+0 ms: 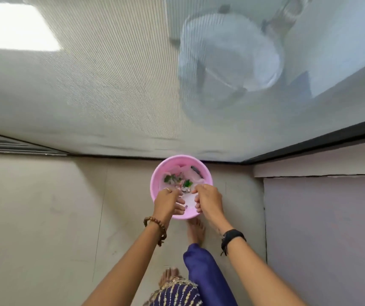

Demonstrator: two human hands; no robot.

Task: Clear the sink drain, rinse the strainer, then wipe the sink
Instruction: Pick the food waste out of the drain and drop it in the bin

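A round pink bin (161, 171) with a white liner stands on the tiled floor near the screen. Green and pale food scraps (172, 178) lie inside it. My left hand (167, 202) and my right hand (209, 200) are side by side over the bin's near half. Their fingertips pinch a small greyish thing, apparently the strainer (184, 190), which is blurred and mostly hidden by fingers. The sink is not in view.
A mesh screen (110, 85) in a black frame (309, 142) rises just behind the bin, with a white bucket (232, 54) blurred beyond it. A lilac wall (325, 228) stands at the right. My bare feet (195, 231) are right below the bin on beige floor tiles.
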